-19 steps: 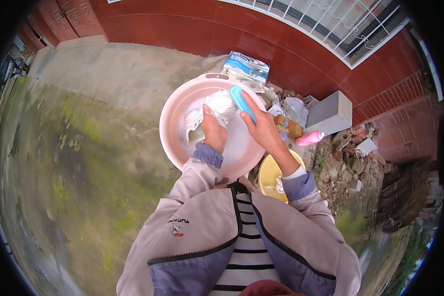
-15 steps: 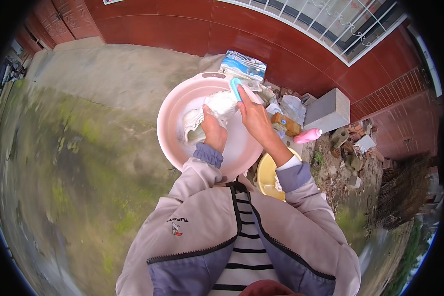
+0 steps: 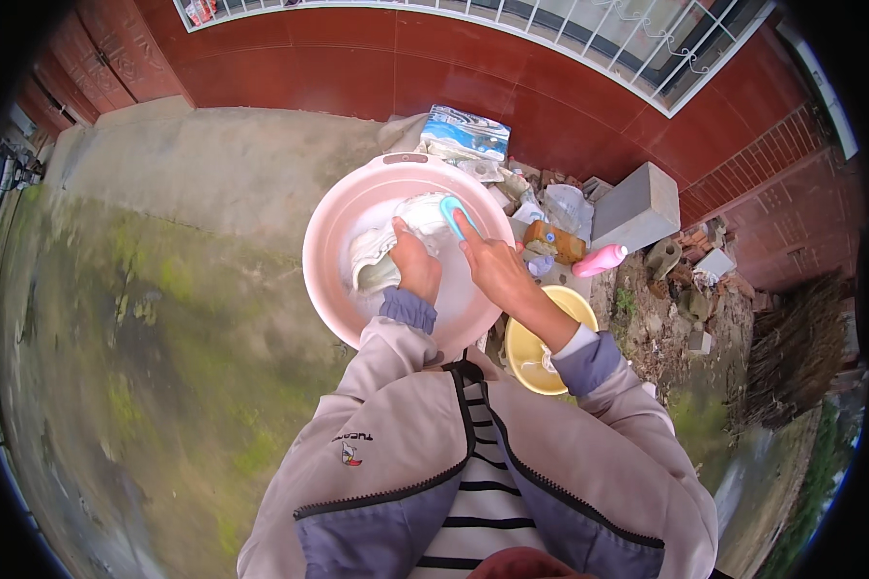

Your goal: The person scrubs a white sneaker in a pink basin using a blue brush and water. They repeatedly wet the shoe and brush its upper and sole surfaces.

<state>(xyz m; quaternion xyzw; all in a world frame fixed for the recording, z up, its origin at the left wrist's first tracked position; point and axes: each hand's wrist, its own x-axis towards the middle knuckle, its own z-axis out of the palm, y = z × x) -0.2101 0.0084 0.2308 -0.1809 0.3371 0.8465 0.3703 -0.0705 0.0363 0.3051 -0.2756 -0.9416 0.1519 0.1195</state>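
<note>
A large pink basin (image 3: 323, 217) holds sudsy water in front of me. Over the suds, my left hand (image 3: 416, 267) is closed round a white shoe (image 3: 372, 253) that lies slantwise, its toe toward the far right. My right hand (image 3: 493, 268) grips a turquoise scrub brush (image 3: 455, 216), index finger stretched along its back. The brush rests at the shoe's toe end; its bristles are hidden beneath it. Part of the shoe is covered by my left fingers.
Right of the basin stands a yellow basin (image 3: 575, 301) with something white inside. Beyond it are a pink bottle (image 3: 601, 261), an orange-brown block (image 3: 562, 242) and a grey concrete block (image 3: 637, 207). A blue and white box (image 3: 466, 133) leans near the red wall (image 3: 338, 72).
The brush and my right hand have come down and slightly left, from the basin's far right rim onto the shoe's toe end. My left hand keeps its hold. The whole view has shifted a little.
</note>
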